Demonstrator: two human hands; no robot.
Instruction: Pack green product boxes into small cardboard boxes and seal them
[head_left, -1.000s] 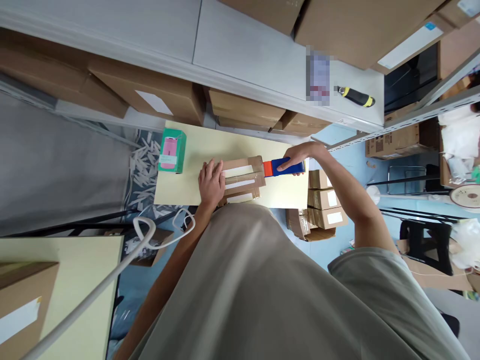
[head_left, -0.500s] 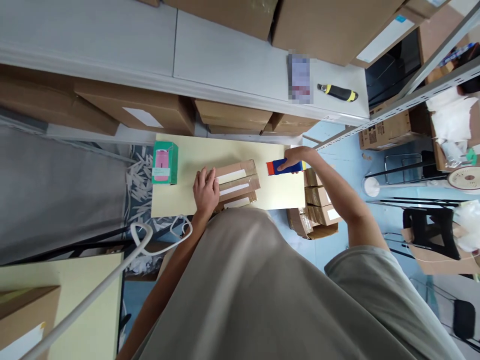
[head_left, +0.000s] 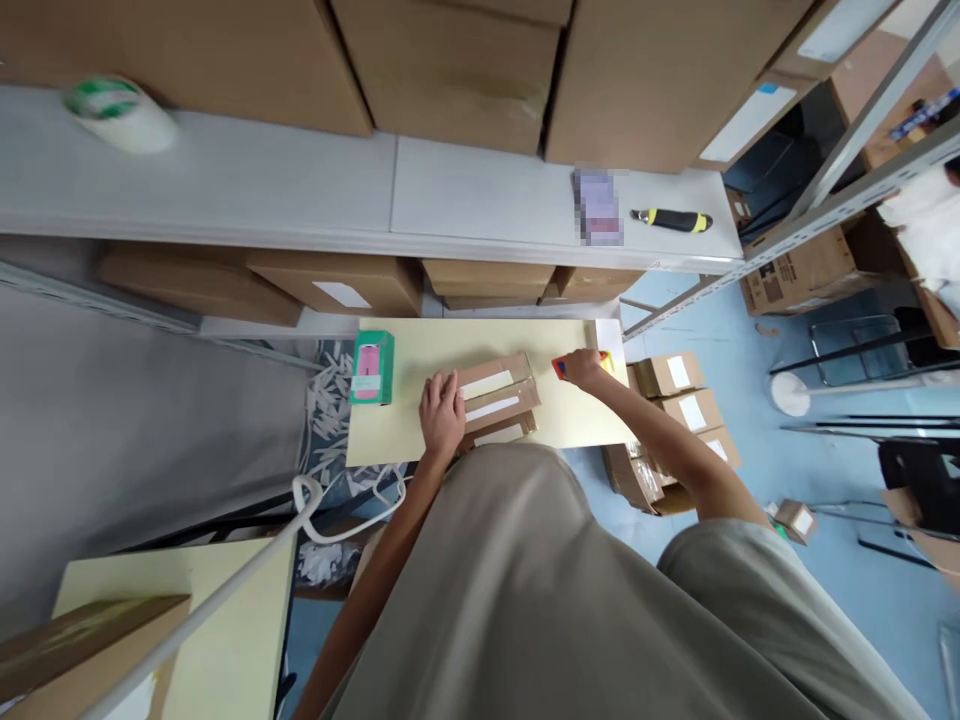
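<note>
The left hand (head_left: 442,410) lay at the left end of the cartons (head_left: 501,395); the right hand (head_left: 583,368) gripped a blue-and-red thing (head_left: 559,369) over the table (head_left: 386,440). A green box (head_left: 385,367) sat further left; a roll (head_left: 139,122) and tool (head_left: 679,220) lay on the shelf (head_left: 480,195).

Grey shelf (head_left: 480,195) above a cream table (head_left: 394,430), pale blue floor (head_left: 757,435) beyond.

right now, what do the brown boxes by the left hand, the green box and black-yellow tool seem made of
Brown boxes: matt cardboard, judging by dull tan faces. Green box: probably smooth printed card, given crisp edges and pink artwork. Black-yellow tool: perhaps dull plastic or rubber, its bright tip suggesting metal.
</note>
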